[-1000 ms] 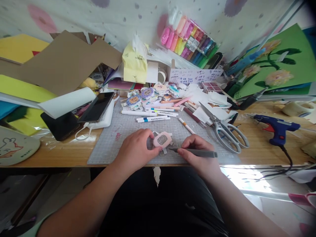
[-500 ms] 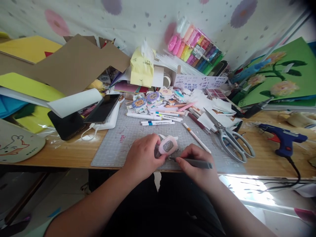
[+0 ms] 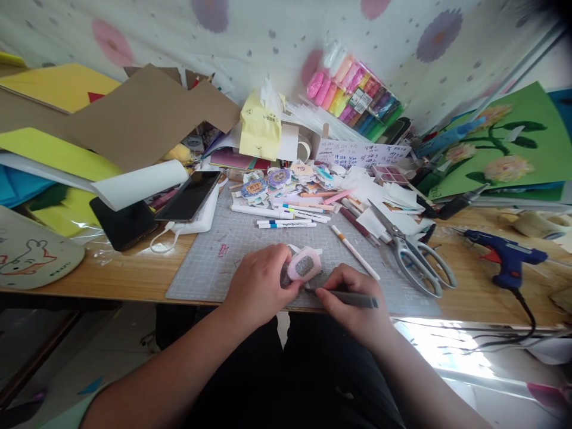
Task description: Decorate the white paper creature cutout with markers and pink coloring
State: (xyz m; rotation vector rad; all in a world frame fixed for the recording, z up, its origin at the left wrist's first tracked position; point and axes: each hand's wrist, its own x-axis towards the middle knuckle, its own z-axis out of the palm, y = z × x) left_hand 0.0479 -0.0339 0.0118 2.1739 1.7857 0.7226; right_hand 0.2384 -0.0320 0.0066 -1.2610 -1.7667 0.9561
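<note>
My left hand [image 3: 261, 277] is closed on a small pink-rimmed paper cutout [image 3: 315, 260] with a grey patterned middle; thumb and fingers pinch its left side. A grey marker pen [image 3: 355, 298] lies in my right hand [image 3: 353, 304], gripped near its tip, which points left at the cutout's lower edge. Whether the tip touches the cutout I cannot tell. Both hands are low over the front edge of the grey cutting mat [image 3: 196, 271]. Beyond them lie a white marker with an orange band [image 3: 356, 253] and several white acrylic markers [image 3: 286, 223].
Grey-handled scissors [image 3: 417, 262] lie right of the mat, and farther right is a blue glue gun [image 3: 509, 253] with its cord. Several decorated cutouts [image 3: 279, 177] are heaped at the back. A phone [image 3: 190, 195] rests on a white charger at left, near brown cardboard [image 3: 134, 119].
The view has shifted slightly. My left hand still pinches the cutout, and the pen in my right hand has moved a little left and tilted slightly.
</note>
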